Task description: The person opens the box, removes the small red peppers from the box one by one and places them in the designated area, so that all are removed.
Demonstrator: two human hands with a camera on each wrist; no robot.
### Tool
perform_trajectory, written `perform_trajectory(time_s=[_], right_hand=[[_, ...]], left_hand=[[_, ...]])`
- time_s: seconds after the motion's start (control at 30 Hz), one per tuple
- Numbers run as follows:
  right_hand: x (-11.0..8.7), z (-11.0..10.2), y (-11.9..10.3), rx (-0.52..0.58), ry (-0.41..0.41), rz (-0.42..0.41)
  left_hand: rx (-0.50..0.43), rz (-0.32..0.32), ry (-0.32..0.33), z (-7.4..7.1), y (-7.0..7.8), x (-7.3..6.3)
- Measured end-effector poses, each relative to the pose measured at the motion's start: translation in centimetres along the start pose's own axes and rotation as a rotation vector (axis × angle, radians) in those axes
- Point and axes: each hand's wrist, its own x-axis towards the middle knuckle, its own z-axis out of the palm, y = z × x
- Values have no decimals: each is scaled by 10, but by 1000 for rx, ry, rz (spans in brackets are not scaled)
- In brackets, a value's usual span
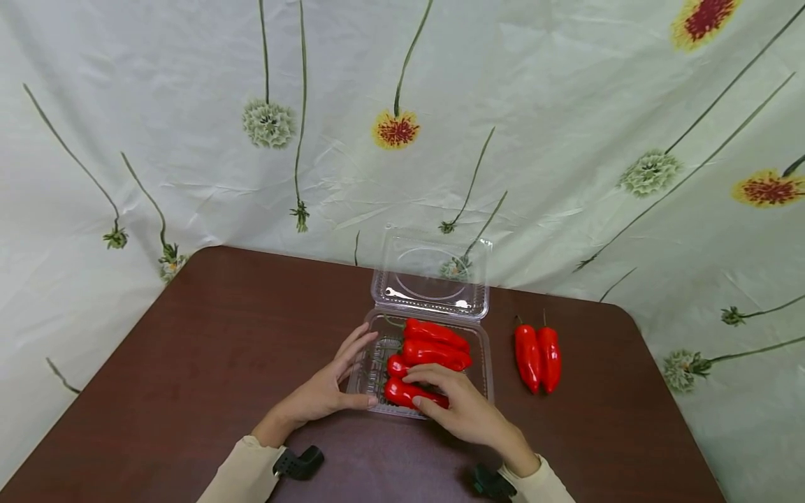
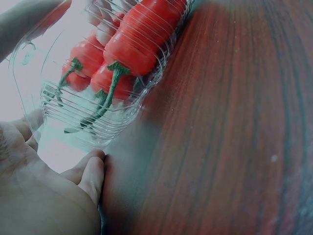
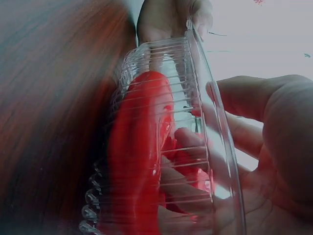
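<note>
A clear plastic clamshell box (image 1: 489,363) holds several red peppers (image 1: 434,355) lying crosswise, their green stems toward the left. My left hand (image 1: 327,388) is at the box's left end, fingers spread along the far part of that side and thumb by the near corner. My right hand (image 1: 462,405) reaches over the near right side, its fingers (image 3: 188,142) down inside, behind the front pepper (image 3: 139,147). Its thumb stays apart from the fingers, up by the rim in the right wrist view. The hand hides part of the peppers beneath it.
The box's lid (image 1: 434,276) stands raised at the back, against a flowered cloth (image 1: 339,161). Two more red peppers (image 1: 539,356) lie side by side to the right on the dark brown table (image 1: 239,335).
</note>
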Motion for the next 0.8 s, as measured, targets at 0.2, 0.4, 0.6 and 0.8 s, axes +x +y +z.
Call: perform_trajectory(time_s=[0.2,0.4,0.6,0.8], right_hand=[[1,0,1,-10,-21,16],[1,0,1,-10,-35,49],[1,0,1,-16,-19,56],[1,1,4,-23,4,66]], left_hand=[[-1,4,-1,-1,0,0],[-2,1,0,0,0,-1],[-7,-1,-4,1,1,-1],[-9,-8,2,1,2,-1]])
